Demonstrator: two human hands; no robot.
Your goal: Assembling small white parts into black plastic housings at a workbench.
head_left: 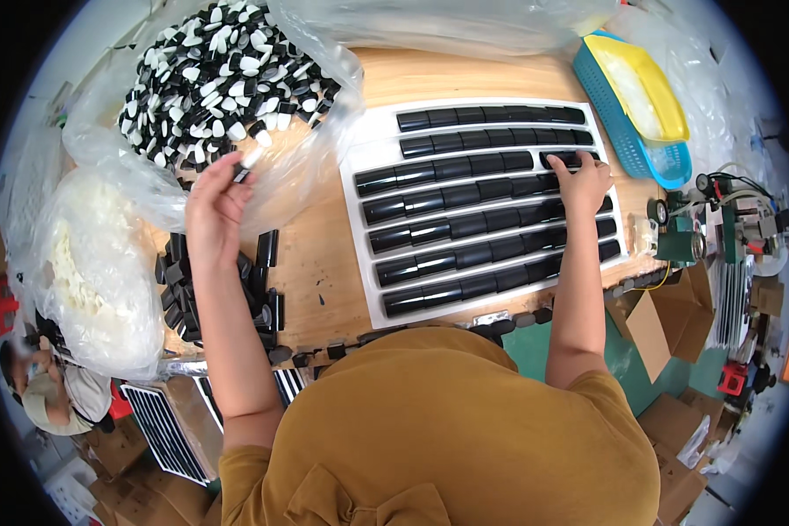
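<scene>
Between the fingertips of my left hand [215,197] is a small piece [246,165], glossy black on one part and white on another. It is held beside a big heap of similar loose black and white pieces [223,83] lying on clear plastic. On the right, my right hand [582,182] has its thumb and fingers around a short black piece [565,159] at the right end of the third row. That row belongs to a white board [352,171] carrying several rows of glossy black pieces laid end to end. A narrow white gap separates the gripped piece from its row.
Loose black pieces [177,285] lie by my left forearm, next to a clear bag of pale material [96,272]. A blue basket [618,118] with a yellow tray [653,83] stands at the far right. Small machinery [679,241] and an open carton [675,320] are nearer.
</scene>
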